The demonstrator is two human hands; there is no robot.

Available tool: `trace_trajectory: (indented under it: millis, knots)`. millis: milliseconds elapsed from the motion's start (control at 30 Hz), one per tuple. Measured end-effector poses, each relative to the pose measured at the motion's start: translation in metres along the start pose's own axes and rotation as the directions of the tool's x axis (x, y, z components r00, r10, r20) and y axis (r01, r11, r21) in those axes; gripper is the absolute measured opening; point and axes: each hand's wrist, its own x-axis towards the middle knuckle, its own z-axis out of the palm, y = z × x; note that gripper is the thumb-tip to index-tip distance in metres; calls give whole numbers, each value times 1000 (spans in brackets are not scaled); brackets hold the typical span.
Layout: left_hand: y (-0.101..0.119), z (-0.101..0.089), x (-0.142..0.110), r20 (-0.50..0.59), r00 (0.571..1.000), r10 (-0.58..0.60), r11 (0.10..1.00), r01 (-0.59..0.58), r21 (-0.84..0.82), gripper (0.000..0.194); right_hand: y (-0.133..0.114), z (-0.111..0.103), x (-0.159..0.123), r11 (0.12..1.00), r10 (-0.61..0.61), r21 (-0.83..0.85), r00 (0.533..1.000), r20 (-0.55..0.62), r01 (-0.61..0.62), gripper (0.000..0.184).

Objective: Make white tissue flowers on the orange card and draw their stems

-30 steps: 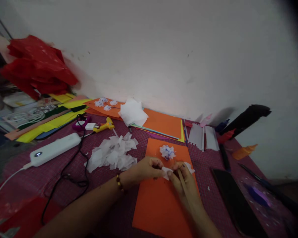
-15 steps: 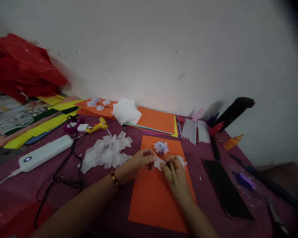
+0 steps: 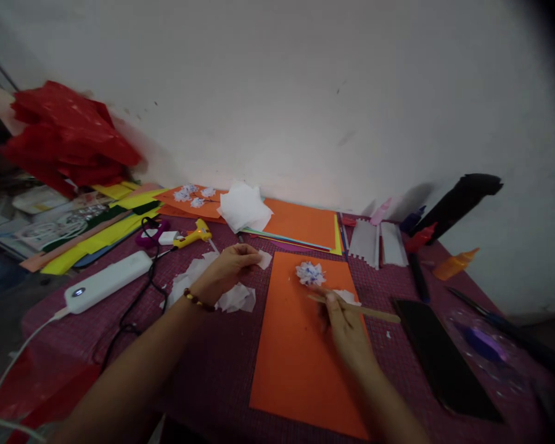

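Note:
My left hand [image 3: 234,266] pinches a small piece of white tissue paper [image 3: 264,259] between thumb and fingers, above a heap of cut tissue pieces [image 3: 235,298]. My right hand [image 3: 343,317] is closed round a flat wooden stick [image 3: 379,314], which lies across the fingers and points right. Beneath that hand lies an orange sheet [image 3: 300,370]. On its upper part sits a white paper flower [image 3: 310,273] with blue marks. Another white tissue piece [image 3: 346,297] shows just behind my right hand, partly hidden by it.
A yellow glue gun [image 3: 194,234] and a white power bank [image 3: 108,282] with cables lie at left. Stacked white tissue [image 3: 245,208] rests on coloured sheets at the back. At right are a dark phone [image 3: 444,357] and an orange paint bottle [image 3: 457,263].
My left hand has moved left, away from my right hand, with a tissue piece in its fingers. The stick in my right hand has swung to lie nearly level. The view has shifted slightly.

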Motion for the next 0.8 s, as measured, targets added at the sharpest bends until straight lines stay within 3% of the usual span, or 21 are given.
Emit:
trace_trajectory:
  millis: [100,200,400,533,700,800]
  knots:
    - [-12,6,9,107,988,-109,991,100,85,27,-2,-3,3,998,-21,-65,998,-61,17,34]
    - [-16,12,17,183,967,-180,972,147,184,22,-4,-10,13,998,-8,65,993,-118,16,27]
    - [-16,23,26,247,966,-74,989,40,141,15,-11,-8,37,984,18,176,999,34,-24,25]
    - [-22,32,19,277,958,-68,996,52,66,17,-10,5,36,989,18,147,999,41,-24,23]
    - [-28,41,10,327,937,-120,989,85,118,18,-16,19,27,979,-147,149,988,44,139,8]
    - [-32,44,7,372,914,-160,982,109,154,20,-17,23,26,957,-257,146,966,34,249,11]
